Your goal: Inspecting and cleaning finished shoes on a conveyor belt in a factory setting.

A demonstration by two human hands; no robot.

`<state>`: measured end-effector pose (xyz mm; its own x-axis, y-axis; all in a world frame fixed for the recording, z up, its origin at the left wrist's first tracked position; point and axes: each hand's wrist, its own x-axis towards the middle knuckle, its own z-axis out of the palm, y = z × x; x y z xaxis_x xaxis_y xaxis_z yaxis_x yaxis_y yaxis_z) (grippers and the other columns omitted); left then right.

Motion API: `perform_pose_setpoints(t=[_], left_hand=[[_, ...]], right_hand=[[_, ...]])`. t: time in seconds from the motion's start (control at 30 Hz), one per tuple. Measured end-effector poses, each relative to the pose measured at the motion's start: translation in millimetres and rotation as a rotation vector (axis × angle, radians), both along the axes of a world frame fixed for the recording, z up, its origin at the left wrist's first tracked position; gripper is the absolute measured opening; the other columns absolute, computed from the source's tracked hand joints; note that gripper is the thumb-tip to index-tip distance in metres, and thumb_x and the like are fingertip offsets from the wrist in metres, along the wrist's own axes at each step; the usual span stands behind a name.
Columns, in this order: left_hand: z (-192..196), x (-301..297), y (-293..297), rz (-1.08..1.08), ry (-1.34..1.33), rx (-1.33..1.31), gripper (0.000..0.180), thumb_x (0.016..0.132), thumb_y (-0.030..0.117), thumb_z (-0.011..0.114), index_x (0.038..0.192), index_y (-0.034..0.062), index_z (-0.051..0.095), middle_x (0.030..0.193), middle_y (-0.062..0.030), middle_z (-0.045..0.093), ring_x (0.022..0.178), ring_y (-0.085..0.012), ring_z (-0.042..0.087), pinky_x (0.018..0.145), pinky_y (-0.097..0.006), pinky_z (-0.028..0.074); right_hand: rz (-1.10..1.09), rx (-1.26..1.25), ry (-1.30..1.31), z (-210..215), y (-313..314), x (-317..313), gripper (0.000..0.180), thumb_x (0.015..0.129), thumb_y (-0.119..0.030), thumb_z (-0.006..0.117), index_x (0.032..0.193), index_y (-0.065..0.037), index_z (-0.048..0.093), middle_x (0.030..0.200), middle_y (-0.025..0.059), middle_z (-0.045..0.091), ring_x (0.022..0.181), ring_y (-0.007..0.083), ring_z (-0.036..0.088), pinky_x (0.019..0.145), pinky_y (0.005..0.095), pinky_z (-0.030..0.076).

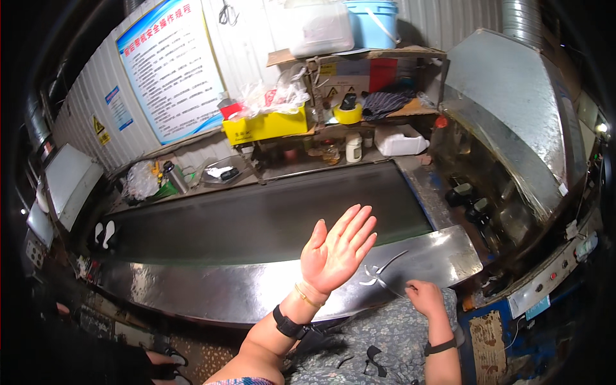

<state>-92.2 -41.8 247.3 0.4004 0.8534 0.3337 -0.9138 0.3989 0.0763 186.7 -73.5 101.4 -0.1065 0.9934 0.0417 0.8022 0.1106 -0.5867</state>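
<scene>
My left hand (pixel 338 253) is raised over the shiny metal ledge (pixel 212 292), palm showing, fingers stretched out and holding nothing. To its right and nearer me, my right hand (pixel 425 299) is closed above my patterned apron (pixel 359 333), its fingers curled at the ledge's front edge. A fine line seems to run from its fingertips toward the ledge; what they hold is too small to name. Between the two hands, thin curved strips (pixel 370 278), pale and grey, lie on the metal. Dark scraps (pixel 375 362) rest on the apron.
Beyond the ledge runs a dark conveyor belt (pixel 276 215), with two white sole-shaped pieces (pixel 104 234) at its left end. A yellow bin (pixel 266 128) and a white jar (pixel 353 147) stand behind. Metal hoods (pixel 507 96) flank it. Another person's legs (pixel 163 362) show lower left.
</scene>
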Motion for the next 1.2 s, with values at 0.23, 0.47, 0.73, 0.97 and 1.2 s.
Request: perform_pose_setpoints(t=[0.23,0.47,0.73,0.97,1.2], left_hand=[[-38.7,-28.8,-11.6,0.218,0.598,-0.093,0.065,0.104,0.044,0.034,0.157,0.0121,0.014,0.163,-0.0146,0.01,0.151,-0.0285,0.006,0.122,-0.048,0.005],[-197.6,-118.2,-38.5,0.368,2.293,1.784,0.07,0.096,0.047,0.05,0.15,0.0086,0.032,0.157,-0.0155,0.029,0.146,-0.0335,0.025,0.118,-0.049,0.023],[-227.5,-137.7,-45.2,0.325,2.25,1.425,0.064,0.097,0.042,0.05,0.148,0.0061,0.036,0.156,-0.0153,0.032,0.144,-0.0364,0.028,0.118,-0.048,0.023],[-226.8,-139.7,-45.9,0.411,2.181,1.427,0.06,0.097,0.039,0.05,0.145,0.0064,0.04,0.154,-0.015,0.035,0.144,-0.0342,0.03,0.118,-0.046,0.025],[-218.9,-140.2,-47.0,0.338,2.224,1.364,0.059,0.096,0.039,0.051,0.145,0.0069,0.041,0.154,-0.0136,0.036,0.144,-0.0326,0.03,0.119,-0.046,0.024]], right_hand=[[0.018,-0.032,0.026,-7.3,1.4,3.0,0.025,0.083,-0.023,0.066,0.102,-0.007,0.071,0.088,0.0161,0.07,0.083,0.0359,0.067,0.074,0.0436,0.052],[0.036,0.029,0.028,-3.8,-1.3,2.3,0.021,0.085,-0.019,0.066,0.101,-0.006,0.071,0.085,0.0155,0.069,0.079,0.0348,0.066,0.07,0.0426,0.051],[0.382,-0.178,-0.055,11.3,42.1,0.5,0.036,0.083,-0.016,0.067,0.118,-0.005,0.064,0.109,0.022,0.067,0.104,0.0403,0.062,0.091,0.0429,0.05],[0.605,-0.004,-0.401,5.6,106.5,-38.8,0.067,0.077,-0.032,0.078,0.132,-0.007,0.05,0.138,0.0185,0.05,0.131,0.0378,0.043,0.114,0.0474,0.029],[0.46,-0.164,-0.744,-30.4,86.3,-68.5,0.057,0.074,-0.041,0.08,0.113,-0.005,0.059,0.119,0.017,0.056,0.118,0.0336,0.051,0.108,0.0492,0.033]])
